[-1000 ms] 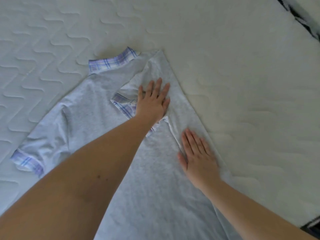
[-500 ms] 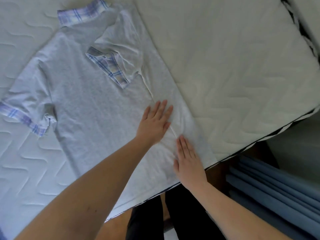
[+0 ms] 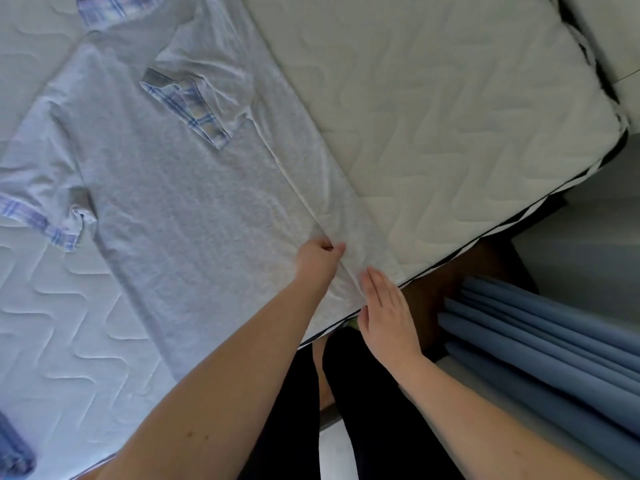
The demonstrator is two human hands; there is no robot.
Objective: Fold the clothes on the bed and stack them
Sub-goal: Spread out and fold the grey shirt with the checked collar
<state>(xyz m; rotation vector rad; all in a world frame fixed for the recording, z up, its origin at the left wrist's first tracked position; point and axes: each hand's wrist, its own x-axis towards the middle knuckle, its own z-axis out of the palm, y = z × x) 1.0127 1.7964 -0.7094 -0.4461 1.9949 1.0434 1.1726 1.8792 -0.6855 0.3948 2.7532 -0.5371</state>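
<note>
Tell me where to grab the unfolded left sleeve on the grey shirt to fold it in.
Probably pinch the plaid cuff of the spread sleeve, coming from the shirt's outer left side. That cuff is the sleeve's free end, lying flat on the mattress clear of both hands, so it can swing over the grey shirt like the opposite sleeve, which is already folded in.

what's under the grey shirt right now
The white quilted mattress shows all around the grey shirt. The folded-over side and sleeve cover part of the shirt itself; nothing beneath it can be seen.
</note>
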